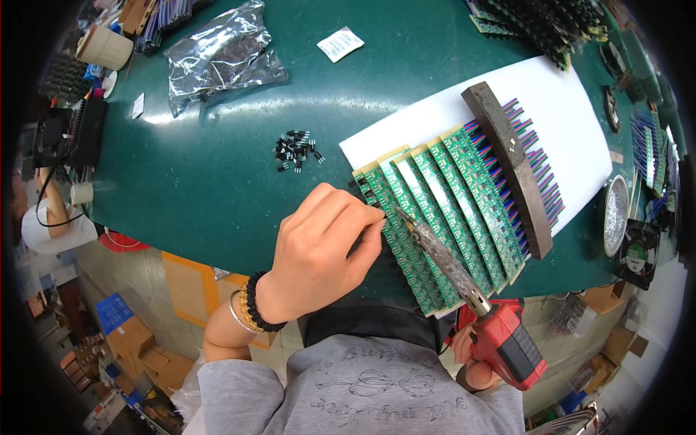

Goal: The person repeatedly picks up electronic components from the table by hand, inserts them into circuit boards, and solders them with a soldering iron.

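Observation:
My left hand (326,243) is closed in a pinch at the left edge of several overlapping green circuit boards (412,267). What its fingertips hold, if anything, is hidden. My right hand (477,362) grips a red-handled soldering gun (511,348), its long barrel slanting up and left. The gun's tip meets or hovers just over the leftmost boards, close to my left fingertips; contact cannot be told. Small black parts line that board's upper left end. A dark bar (512,167) lies across the coloured wires (545,181) coming from the boards. Beneath is a white foam sheet (583,145).
Loose black components with metal legs (296,150) lie left of the boards. Farther back are a silvery plastic bag (221,61) and a paper label (339,44). A metal dish (615,216) and small fan (640,254) stand right. Another person's arm (54,199) shows far left.

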Tool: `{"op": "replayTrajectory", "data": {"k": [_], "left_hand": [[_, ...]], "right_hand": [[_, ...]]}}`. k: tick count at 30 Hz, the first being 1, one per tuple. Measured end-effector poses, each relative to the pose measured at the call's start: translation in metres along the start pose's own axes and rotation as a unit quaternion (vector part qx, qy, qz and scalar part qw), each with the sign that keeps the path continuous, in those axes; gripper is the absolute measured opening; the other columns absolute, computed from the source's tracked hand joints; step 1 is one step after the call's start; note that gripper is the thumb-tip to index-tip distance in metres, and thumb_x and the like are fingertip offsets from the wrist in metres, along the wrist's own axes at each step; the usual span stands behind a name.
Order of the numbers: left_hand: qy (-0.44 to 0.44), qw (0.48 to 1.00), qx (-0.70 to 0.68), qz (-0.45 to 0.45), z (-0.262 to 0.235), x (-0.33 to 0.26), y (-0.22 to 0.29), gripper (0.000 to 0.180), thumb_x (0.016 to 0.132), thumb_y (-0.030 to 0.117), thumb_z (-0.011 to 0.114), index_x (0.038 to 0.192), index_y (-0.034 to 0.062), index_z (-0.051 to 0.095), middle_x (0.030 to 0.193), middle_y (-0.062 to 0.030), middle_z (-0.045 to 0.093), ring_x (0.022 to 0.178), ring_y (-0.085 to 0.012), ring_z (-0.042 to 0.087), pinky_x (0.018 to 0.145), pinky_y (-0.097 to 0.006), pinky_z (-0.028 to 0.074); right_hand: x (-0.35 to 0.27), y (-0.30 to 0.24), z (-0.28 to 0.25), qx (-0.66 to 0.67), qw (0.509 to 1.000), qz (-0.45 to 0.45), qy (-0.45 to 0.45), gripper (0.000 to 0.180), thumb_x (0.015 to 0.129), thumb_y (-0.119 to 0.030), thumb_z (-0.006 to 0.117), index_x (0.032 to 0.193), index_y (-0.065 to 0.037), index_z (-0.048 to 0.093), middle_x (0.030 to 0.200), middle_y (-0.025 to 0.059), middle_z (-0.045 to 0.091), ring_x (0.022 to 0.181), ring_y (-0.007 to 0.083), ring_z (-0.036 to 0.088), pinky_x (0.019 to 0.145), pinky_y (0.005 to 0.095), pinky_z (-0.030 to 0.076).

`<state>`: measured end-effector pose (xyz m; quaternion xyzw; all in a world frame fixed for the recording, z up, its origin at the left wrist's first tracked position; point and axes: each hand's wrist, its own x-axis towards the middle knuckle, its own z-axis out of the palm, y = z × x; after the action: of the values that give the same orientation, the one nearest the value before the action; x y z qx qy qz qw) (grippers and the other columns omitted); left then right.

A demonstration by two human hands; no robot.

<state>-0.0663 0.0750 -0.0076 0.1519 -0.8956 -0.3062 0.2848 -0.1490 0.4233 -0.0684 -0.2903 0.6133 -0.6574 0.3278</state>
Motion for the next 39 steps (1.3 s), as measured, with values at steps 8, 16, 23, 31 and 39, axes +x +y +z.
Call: {"op": "replayTrajectory", "data": {"k": [8, 16, 23, 31, 39], "left_hand": [[-0.009, 1.0, 0.004, -0.006, -0.001, 0.0, 0.003, 0.016, 0.076, -0.005, 0.077, 0.087, 0.0022, 0.068, 0.079, -0.0085, 0.062, 0.074, -0.0271, 0.062, 0.064, -0.037, 0.052], [0.045, 0.974, 0.219, -0.034, -0.041, -0.004, -0.026, 0.018, 0.08, -0.003, 0.076, 0.096, 0.0009, 0.07, 0.088, -0.0098, 0.066, 0.08, -0.0287, 0.063, 0.068, -0.039, 0.053], [0.051, 0.957, 0.283, -0.04, -0.04, -0.011, -0.038, 0.018, 0.08, -0.004, 0.076, 0.097, -0.0007, 0.07, 0.09, -0.0102, 0.064, 0.081, -0.0284, 0.062, 0.068, -0.039, 0.053], [0.004, 0.967, 0.253, -0.004, -0.048, -0.002, -0.048, 0.015, 0.078, -0.004, 0.076, 0.087, 0.0012, 0.065, 0.083, -0.0095, 0.061, 0.077, -0.0273, 0.06, 0.066, -0.039, 0.052], [-0.014, 0.971, 0.239, -0.013, -0.053, -0.004, -0.042, 0.014, 0.079, -0.004, 0.076, 0.086, 0.0018, 0.065, 0.081, -0.0083, 0.06, 0.075, -0.0262, 0.059, 0.065, -0.038, 0.051]], "right_hand": [[-0.001, -0.003, 0.001, 0.044, 0.996, 0.008, 0.079, 0.1, 0.085, -0.082, 0.06, 0.128, 0.008, 0.055, 0.057, 0.0027, 0.056, 0.046, 0.0165, 0.054, 0.052, 0.0316, 0.047], [0.006, -0.007, -0.001, 0.061, 0.997, -0.024, 0.051, 0.101, 0.089, -0.08, 0.057, 0.139, 0.007, 0.046, 0.056, -0.0002, 0.051, 0.045, 0.0133, 0.051, 0.05, 0.0296, 0.045], [0.013, -0.012, 0.004, 0.048, 0.997, -0.02, 0.053, 0.099, 0.09, -0.078, 0.057, 0.139, 0.007, 0.047, 0.056, -0.0014, 0.049, 0.044, 0.0124, 0.049, 0.05, 0.0291, 0.045], [0.023, -0.02, 0.014, 0.038, 0.998, -0.013, 0.051, 0.096, 0.091, -0.076, 0.058, 0.139, 0.007, 0.047, 0.057, -0.0023, 0.048, 0.045, 0.0112, 0.049, 0.051, 0.0285, 0.045], [0.023, -0.02, 0.015, 0.046, 0.998, -0.022, 0.044, 0.096, 0.091, -0.075, 0.058, 0.139, 0.007, 0.046, 0.058, -0.0026, 0.048, 0.045, 0.011, 0.049, 0.052, 0.0287, 0.046]]}}
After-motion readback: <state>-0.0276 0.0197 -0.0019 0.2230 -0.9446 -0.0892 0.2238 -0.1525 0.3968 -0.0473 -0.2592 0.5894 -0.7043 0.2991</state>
